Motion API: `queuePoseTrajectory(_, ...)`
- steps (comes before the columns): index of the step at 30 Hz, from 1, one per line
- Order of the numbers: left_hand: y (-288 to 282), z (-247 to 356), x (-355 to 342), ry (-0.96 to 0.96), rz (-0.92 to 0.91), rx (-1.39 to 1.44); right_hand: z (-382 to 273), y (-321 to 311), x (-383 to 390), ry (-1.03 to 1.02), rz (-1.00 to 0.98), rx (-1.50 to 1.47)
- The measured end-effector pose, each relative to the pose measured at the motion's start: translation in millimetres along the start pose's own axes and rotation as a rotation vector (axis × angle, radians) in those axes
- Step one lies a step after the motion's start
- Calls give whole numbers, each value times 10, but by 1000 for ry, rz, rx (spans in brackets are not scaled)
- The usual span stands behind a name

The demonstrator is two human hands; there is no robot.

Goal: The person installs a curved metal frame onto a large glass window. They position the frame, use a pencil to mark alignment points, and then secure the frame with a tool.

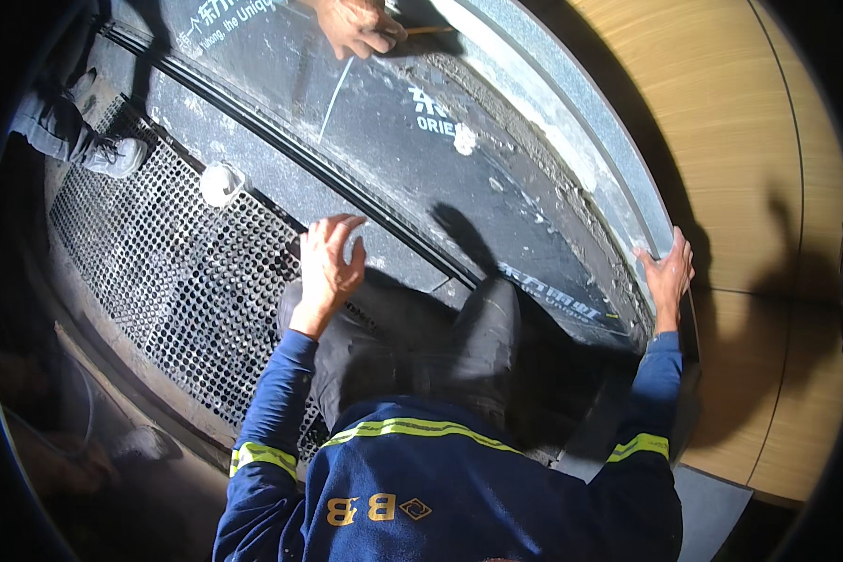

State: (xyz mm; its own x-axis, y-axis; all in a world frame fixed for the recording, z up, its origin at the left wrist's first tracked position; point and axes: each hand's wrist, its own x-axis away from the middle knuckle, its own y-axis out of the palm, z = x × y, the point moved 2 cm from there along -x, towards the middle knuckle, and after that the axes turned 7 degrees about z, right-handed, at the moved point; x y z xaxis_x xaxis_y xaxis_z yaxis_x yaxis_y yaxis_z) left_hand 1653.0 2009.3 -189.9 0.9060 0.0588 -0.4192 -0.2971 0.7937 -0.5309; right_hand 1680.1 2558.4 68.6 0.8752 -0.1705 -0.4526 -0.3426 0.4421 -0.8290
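My left hand (pixel 328 267) is raised over my left knee, its fingers curled loosely and apart, with nothing in them. My right hand (pixel 668 272) lies over the upper edge of a long curved grey slab (pixel 618 155), thumb on the inner side and fingers along the rim. Inside the slab runs a rough strip of wet-looking grey mortar (pixel 557 201). Beside it lies a dark sheet (pixel 384 140) with white print, under my shadow. At the top, another person's hand (pixel 351 28) holds a thin yellowish stick (pixel 429 30).
A perforated dark mat (pixel 192 309) covers the floor at left, with a small white container (pixel 222 184) at its edge. Another person's shoe (pixel 115 157) stands on the mat. A black double rail (pixel 281 140) crosses diagonally. Wood-look panels (pixel 745 187) rise at right.
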Motion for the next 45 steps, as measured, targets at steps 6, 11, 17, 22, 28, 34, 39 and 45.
queuePoseTrajectory(6, 331, 449, 486, -95, -105, 169, 45, 32, -18, -22, 23, 37)
queuePoseTrajectory(11, 771, 1262, 37, 222, 3, 310, 26, 31, -38, 18, 2, 32)
queuePoseTrajectory(17, 1559, 2528, -169, 283, -132, 648, 45, 37, -47, -4, 25, 27)
queuePoseTrajectory(22, 1965, 2873, -102, 392, -98, 625, -154, -104, -129, -50, 23, -16)
queuePoseTrajectory(28, 1281, 2379, -173, 176, -2, 652, 16, -86, 30, 47, 0, -34)
queuePoseTrajectory(34, 506, 1373, -290, -56, 208, 363, -40, -84, -15, -10, 49, -83)
queuePoseTrajectory(39, 294, 895, -172, -112, 273, 277, 18, -83, 34, 20, 54, -78)
queuePoseTrajectory(45, 154, 675, 8, -183, 270, 271, 21, -82, 32, 8, 60, -90)
